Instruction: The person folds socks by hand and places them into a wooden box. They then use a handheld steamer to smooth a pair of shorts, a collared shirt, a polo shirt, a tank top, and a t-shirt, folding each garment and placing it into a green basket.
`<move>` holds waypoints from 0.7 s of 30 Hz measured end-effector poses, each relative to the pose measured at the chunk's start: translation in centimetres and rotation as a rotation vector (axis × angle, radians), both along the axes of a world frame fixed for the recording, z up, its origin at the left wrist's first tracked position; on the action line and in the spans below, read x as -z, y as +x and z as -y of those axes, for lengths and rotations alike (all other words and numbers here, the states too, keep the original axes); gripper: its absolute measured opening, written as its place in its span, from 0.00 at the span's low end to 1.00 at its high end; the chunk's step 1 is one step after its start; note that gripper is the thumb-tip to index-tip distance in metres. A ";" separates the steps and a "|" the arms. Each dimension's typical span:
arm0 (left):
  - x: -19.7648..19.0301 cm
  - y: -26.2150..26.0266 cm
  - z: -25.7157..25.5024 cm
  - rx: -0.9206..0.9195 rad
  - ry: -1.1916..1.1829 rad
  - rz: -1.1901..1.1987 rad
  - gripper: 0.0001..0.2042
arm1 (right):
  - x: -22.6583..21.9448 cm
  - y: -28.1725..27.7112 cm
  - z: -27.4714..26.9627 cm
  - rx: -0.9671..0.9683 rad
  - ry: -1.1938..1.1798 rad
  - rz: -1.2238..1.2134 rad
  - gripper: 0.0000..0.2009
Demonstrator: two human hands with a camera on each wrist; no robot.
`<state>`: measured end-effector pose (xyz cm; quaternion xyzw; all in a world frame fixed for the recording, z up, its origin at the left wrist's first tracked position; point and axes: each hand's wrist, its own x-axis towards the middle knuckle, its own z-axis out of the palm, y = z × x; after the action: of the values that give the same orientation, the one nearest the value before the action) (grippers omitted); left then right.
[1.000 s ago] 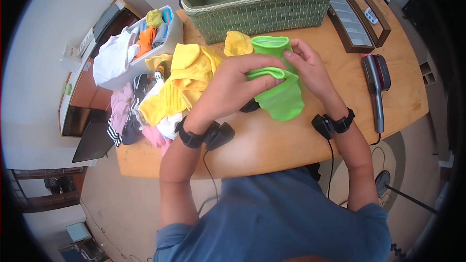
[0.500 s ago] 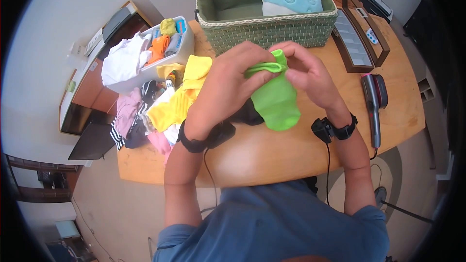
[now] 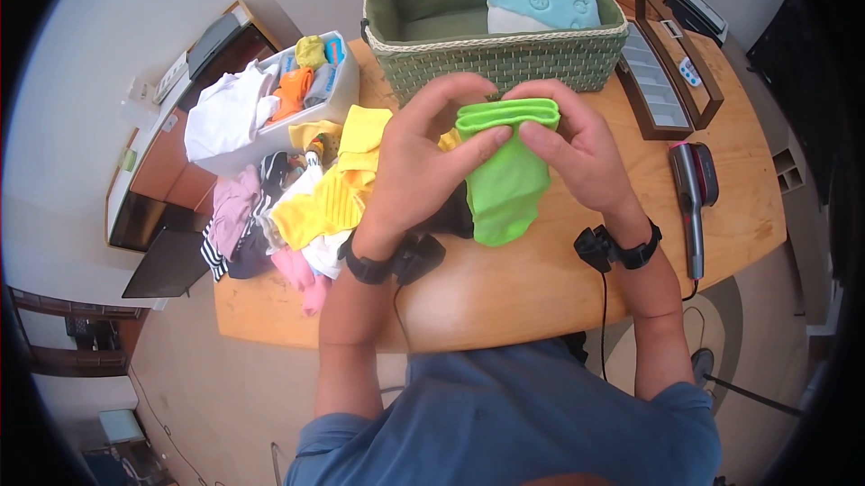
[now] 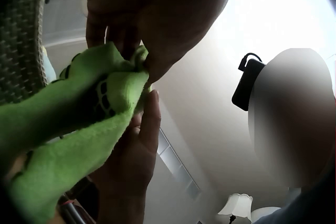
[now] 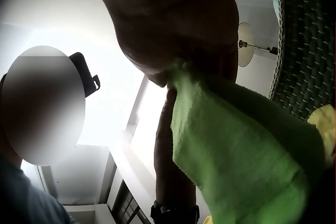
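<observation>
Both hands hold a pair of bright green socks point(image 3: 509, 184) above the table, the toe ends hanging down toward the person. My left hand point(image 3: 419, 157) pinches the cuffs at their left side, thumb on the near face. On the right side, my right hand point(image 3: 581, 148) pinches the same cuffs, and the two thumb tips come close together. In the left wrist view, dark printed marks show on the green fabric point(image 4: 79, 148), which splits into two hanging parts. Most fingers are hidden behind the socks in the head view.
A green woven basket point(image 3: 487, 67) with a plush toy point(image 3: 541, 4) stands behind the hands. Left lie yellow clothing point(image 3: 329, 202), other heaped clothes and a white bin point(image 3: 261, 139) of garments. Right are a brown compartment box point(image 3: 653, 85) and a corded hair brush point(image 3: 692, 207).
The right hand has moved from the loose sock's opening to the gathered cuffs. The two sock cuffs, apart earlier, now lie together between both hands. The head view has shifted slightly.
</observation>
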<state>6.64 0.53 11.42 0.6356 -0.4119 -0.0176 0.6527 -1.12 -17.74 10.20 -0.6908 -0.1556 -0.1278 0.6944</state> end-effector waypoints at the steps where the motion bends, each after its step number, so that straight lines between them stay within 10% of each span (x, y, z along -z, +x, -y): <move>1: 0.2 0.1 0.1 -0.007 -0.009 0.013 0.16 | -0.1 -0.1 -0.4 0.033 0.035 0.023 0.14; 6: 0.7 0.7 -0.1 -0.009 0.020 0.077 0.11 | 0.8 0.2 -0.6 0.199 -0.231 0.290 0.13; 21: 0.8 0.8 -0.5 -0.004 -0.004 0.020 0.17 | -0.2 -0.2 -1.3 0.132 0.002 0.017 0.12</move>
<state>7.41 1.08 10.60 0.6354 -0.4171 -0.0091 0.6498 -1.32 -16.43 10.42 -0.6976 -0.1155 -0.1791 0.6840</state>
